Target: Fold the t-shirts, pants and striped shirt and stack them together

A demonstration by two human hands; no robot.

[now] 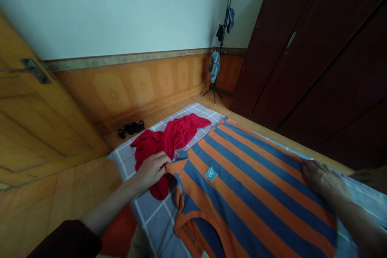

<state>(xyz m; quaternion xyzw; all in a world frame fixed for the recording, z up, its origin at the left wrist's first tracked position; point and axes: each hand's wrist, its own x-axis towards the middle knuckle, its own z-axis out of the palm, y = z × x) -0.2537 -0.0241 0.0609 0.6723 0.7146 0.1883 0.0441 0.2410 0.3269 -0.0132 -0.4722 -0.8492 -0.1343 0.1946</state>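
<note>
A sleeveless top (250, 177) with orange and blue stripes lies spread over the bed, its neckline toward me and a small teal patch on its chest. At its left shoulder edge my left hand (154, 169) is closed, pinching the cloth. My right hand (325, 181) rests on the top's far right edge, palm down with the fingers stretched out; its fingertips are dim. Beside my left hand, a crumpled red garment (178, 131) lies on the checked grey bed sheet (155, 219), partly behind the hand.
A wooden door (39, 117) stands at the left. Dark shoes (131, 128) sit on the floor by the wall. A black coat stand (224, 32) with hung items fills the corner, beside a dark wardrobe (290, 72). A dim, hand-like shape (367, 177) shows at the right edge.
</note>
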